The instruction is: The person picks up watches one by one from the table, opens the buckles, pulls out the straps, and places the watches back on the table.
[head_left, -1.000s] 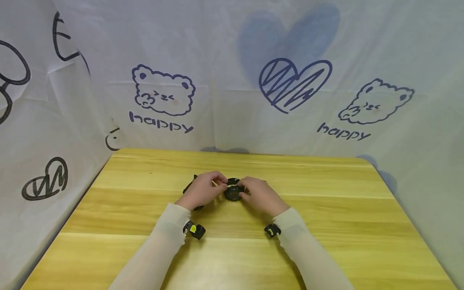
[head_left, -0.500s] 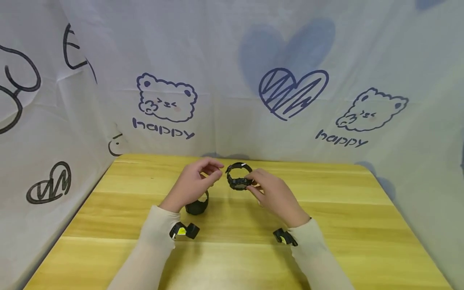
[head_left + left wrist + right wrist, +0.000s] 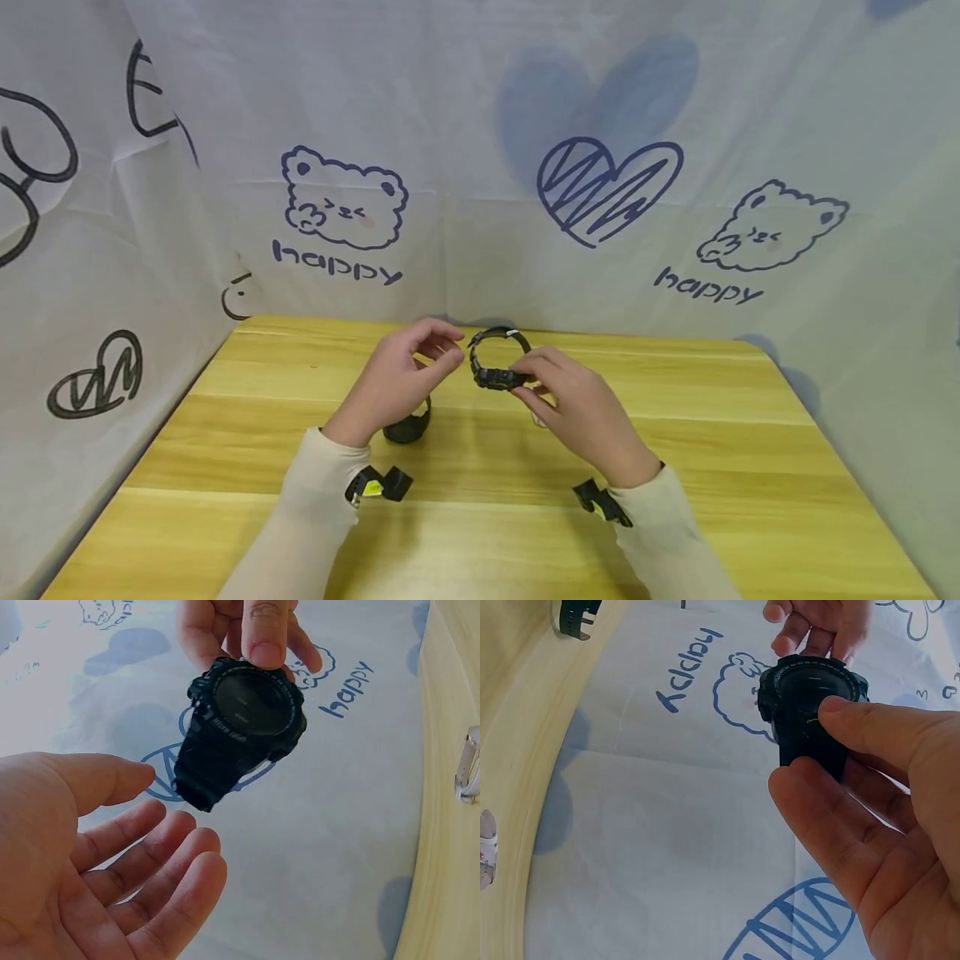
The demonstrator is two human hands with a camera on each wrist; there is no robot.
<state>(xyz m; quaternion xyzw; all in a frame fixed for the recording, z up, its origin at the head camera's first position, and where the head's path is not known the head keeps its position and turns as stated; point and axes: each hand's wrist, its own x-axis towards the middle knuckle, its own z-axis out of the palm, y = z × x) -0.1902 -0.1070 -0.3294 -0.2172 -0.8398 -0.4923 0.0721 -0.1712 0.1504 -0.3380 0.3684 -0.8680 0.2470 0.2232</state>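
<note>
My right hand (image 3: pixel 585 408) pinches a black digital wristwatch (image 3: pixel 501 379) by its case, thumb on the face side, as the right wrist view shows. The watch is held up above the table, its strap curving in a loop away from me. My left hand (image 3: pixel 397 371) is just left of it, thumb and fingers parted and holding nothing; the left wrist view shows a gap between the fingertips and the hanging strap end. Below the left hand, a second black watch (image 3: pixel 407 427) stands on the table, partly hidden by that hand.
A small pale, silvery watch-like thing (image 3: pixel 469 765) lies on the wooden table (image 3: pixel 675 467), mostly hidden behind my right hand in the head view. White cloth (image 3: pixel 465 242) with drawings hangs behind the table and along its left side. Black wrist cameras sit on both sleeves.
Both hands were on the watch low over the table. My right hand has raised it, and my left hand has let go and moved left, uncovering the second watch.
</note>
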